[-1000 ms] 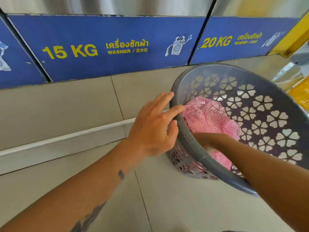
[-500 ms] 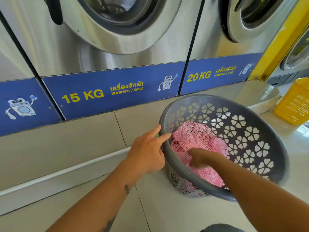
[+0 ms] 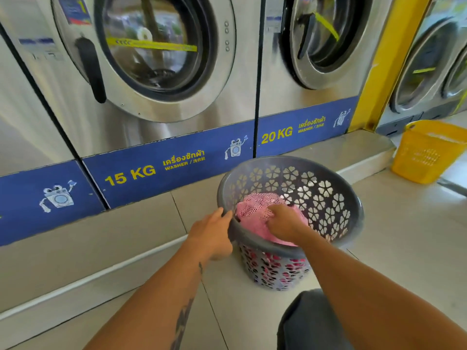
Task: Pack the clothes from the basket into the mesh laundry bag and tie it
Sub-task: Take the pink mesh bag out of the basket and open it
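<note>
Pink mesh bag [image 3: 255,210] — perforated grey basket [image 3: 328,198]

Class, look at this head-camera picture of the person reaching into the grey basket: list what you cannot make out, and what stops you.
- Clothes under the pink mesh laundry bag: hidden by it and the grey perforated plastic basket wall.
- Right hand fingertips: buried in the mesh, so the grip is unclear.
- Yellow plastic basket: cut by the right edge; contents unseen.
- Washer drums: glare and blur hide the insides.
</note>
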